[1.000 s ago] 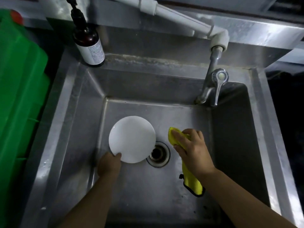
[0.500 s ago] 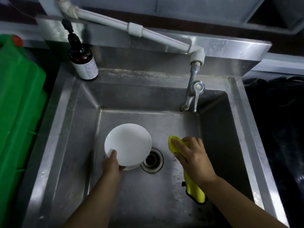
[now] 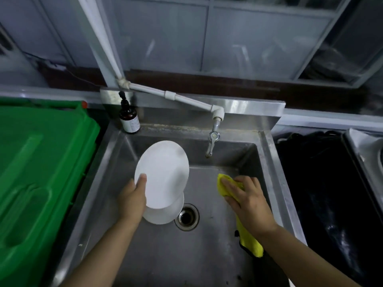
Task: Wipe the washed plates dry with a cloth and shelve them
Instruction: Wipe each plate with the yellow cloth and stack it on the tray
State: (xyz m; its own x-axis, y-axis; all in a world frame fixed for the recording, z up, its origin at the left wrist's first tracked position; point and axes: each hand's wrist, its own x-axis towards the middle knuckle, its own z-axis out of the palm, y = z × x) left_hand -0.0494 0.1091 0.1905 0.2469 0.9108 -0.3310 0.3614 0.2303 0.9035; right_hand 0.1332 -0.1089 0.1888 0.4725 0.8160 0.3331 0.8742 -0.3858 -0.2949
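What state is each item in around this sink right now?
Upper plate: lifted, tilted, gripped by left hand.
Lower plate: lying in sink.
Yellow cloth: held in right hand.
Tap: no water running.
Green bin: lid closed.

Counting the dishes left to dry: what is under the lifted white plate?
Under the lifted white plate, another white plate lies on the steel sink floor; only its near edge shows, the rest is covered.

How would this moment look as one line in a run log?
left hand: holds top plate tilted over second plate | right hand: grips yellow cloth | place: sink
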